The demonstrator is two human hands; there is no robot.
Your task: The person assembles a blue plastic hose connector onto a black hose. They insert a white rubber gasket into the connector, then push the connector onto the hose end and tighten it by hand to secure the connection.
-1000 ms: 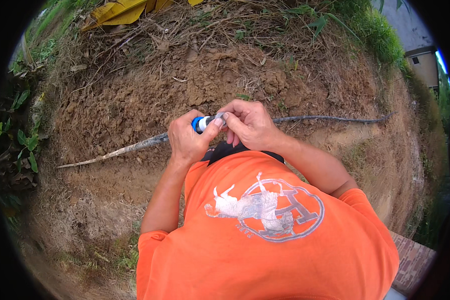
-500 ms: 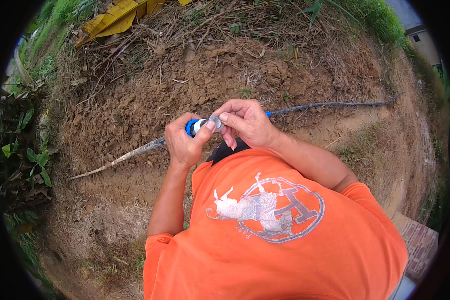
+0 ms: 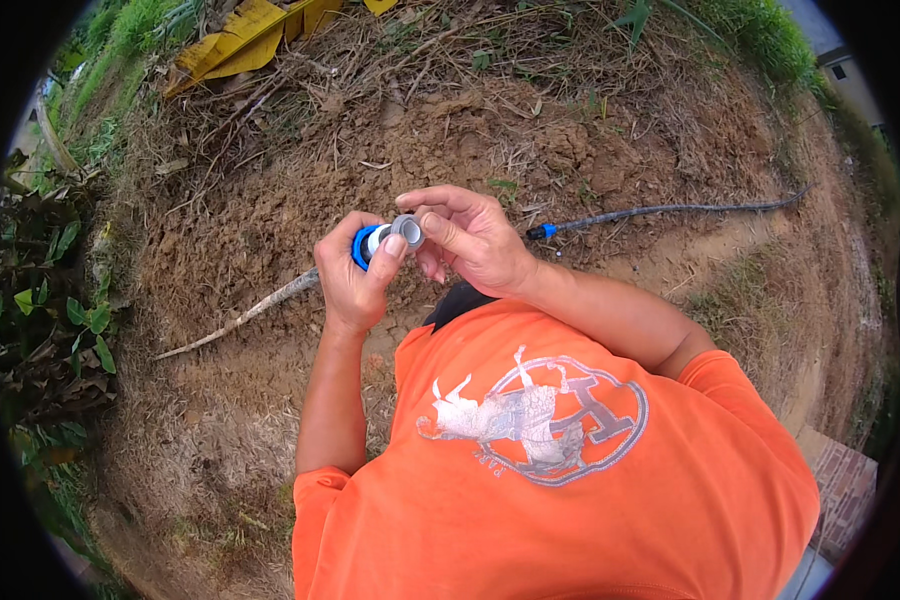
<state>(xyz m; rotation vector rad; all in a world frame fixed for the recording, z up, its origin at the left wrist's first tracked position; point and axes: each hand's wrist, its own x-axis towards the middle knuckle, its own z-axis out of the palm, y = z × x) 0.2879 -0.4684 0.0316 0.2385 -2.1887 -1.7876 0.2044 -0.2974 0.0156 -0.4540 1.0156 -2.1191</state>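
My left hand (image 3: 350,275) is wrapped round a blue pipe fitting (image 3: 360,248) with a white section at its open end. A grey ring-like plastic sleeve (image 3: 407,231), hollow in the middle, sits against that end. My left thumb presses its lower edge. At the sleeve's other side is my right hand (image 3: 480,242), fingers curled, with the thumb and index fingertips at its rim. Whether the sleeve is inside the fitting or only against it, I cannot tell. A dirt-covered pipe (image 3: 270,303) runs from behind my left hand down to the left.
A second dark pipe (image 3: 670,208) with a blue fitting (image 3: 543,231) on its end lies on the soil to the right. Dug brown earth (image 3: 450,135) and dry grass rise beyond my hands. A yellow leaf (image 3: 235,45) lies at far left; green plants (image 3: 90,315) border the left.
Both hands have shifted slightly left with the fitting and sleeve. The sleeve's round opening is turned more into view. The blue end of the right-hand pipe has come out from behind my right hand.
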